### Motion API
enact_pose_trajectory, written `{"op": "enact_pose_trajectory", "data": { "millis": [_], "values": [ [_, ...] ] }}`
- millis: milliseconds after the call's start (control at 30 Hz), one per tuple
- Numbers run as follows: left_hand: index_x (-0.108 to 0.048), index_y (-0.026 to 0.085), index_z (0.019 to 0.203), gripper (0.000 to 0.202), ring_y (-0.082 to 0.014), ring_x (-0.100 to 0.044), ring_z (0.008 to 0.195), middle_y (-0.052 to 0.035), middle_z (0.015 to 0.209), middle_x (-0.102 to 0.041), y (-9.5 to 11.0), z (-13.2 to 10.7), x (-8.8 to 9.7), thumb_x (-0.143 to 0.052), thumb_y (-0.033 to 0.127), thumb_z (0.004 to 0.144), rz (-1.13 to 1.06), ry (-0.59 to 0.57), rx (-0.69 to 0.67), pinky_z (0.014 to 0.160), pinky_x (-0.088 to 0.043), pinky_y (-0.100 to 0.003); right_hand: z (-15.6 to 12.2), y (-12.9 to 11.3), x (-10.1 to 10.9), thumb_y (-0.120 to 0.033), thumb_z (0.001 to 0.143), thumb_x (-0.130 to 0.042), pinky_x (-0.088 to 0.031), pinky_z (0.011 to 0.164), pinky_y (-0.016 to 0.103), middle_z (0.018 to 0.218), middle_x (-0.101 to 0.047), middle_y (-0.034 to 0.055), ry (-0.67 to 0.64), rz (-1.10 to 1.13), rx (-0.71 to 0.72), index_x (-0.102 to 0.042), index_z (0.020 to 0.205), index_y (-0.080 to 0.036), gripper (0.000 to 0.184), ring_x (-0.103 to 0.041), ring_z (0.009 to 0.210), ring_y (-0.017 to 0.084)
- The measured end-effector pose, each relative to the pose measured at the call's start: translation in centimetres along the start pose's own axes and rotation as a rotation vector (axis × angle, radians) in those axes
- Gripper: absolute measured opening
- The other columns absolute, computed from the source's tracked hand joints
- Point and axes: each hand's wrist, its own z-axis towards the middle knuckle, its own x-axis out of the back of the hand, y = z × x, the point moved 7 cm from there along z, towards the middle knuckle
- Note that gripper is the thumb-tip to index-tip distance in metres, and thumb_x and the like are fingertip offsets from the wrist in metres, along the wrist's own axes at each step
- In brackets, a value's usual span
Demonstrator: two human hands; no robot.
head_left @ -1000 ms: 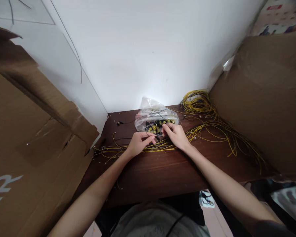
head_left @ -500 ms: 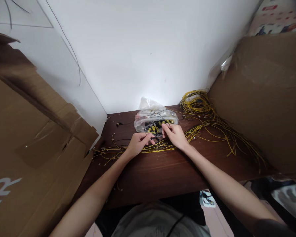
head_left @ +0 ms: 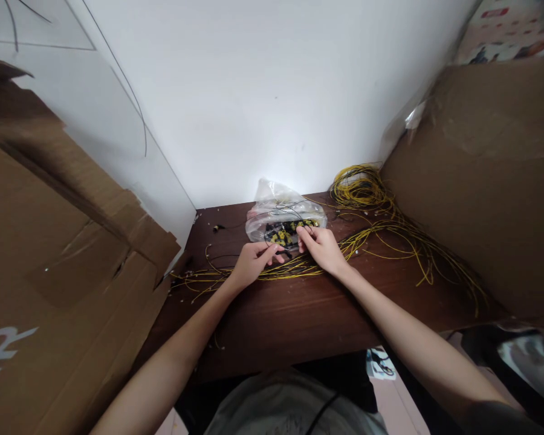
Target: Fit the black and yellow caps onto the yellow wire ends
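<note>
My left hand [head_left: 252,261] is closed in a pinch on a thin black cable [head_left: 290,209], whose dark end sticks out past the fingertips. My right hand [head_left: 321,246] pinches the same cable a short way to the right; its fingertips hide the exact spot. The cable loops up between and behind both hands. Right behind them lies a clear plastic bag [head_left: 272,192], open toward me, holding several black and yellow connectors [head_left: 281,237]. Under both hands runs a bundle of yellow and black cables [head_left: 294,272].
A coil of yellow cable [head_left: 360,187] lies at the back right of the brown tabletop [head_left: 299,314]. A loose connector [head_left: 216,228] sits left of the bag. Large cardboard boxes stand left [head_left: 72,241] and right [head_left: 485,181], with a white wall [head_left: 254,90] behind.
The view has shifted very slightly. Both hands keep nearly the same place and the same pinch.
</note>
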Motion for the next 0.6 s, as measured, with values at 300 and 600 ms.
{"op": "enact_pose_trajectory", "data": {
  "millis": [300, 600],
  "values": [
    [-0.07, 0.01, 0.09, 0.034, -0.0077, -0.047, 0.049, -0.0062, 0.068, -0.07, -0.17, 0.03, -0.07, -0.051, 0.037, 0.083, -0.013, -0.006, 0.018, 0.044, -0.036, -0.017, 0.07, 0.0, -0.09, -0.05, 0.089, -0.038, -0.04, 0.062, 0.024, 0.053, -0.057, 0.0004, -0.007, -0.001, 0.003, -0.052, 0.058, -0.018, 0.047, -0.054, 0.054, 0.013],
    [-0.07, 0.01, 0.091, 0.033, -0.0083, -0.047, 0.05, -0.0062, 0.068, -0.07, -0.08, 0.0, -0.12, -0.051, 0.035, 0.083, -0.009, -0.016, 0.029, 0.044, -0.035, -0.018, -0.04, -0.08, -0.06, -0.047, 0.09, -0.039, -0.039, 0.062, 0.024, 0.052, -0.057, 0.0001, -0.007, -0.016, 0.001, -0.052, 0.057, -0.018, 0.046, -0.054, 0.054, 0.012]
  ]
}}
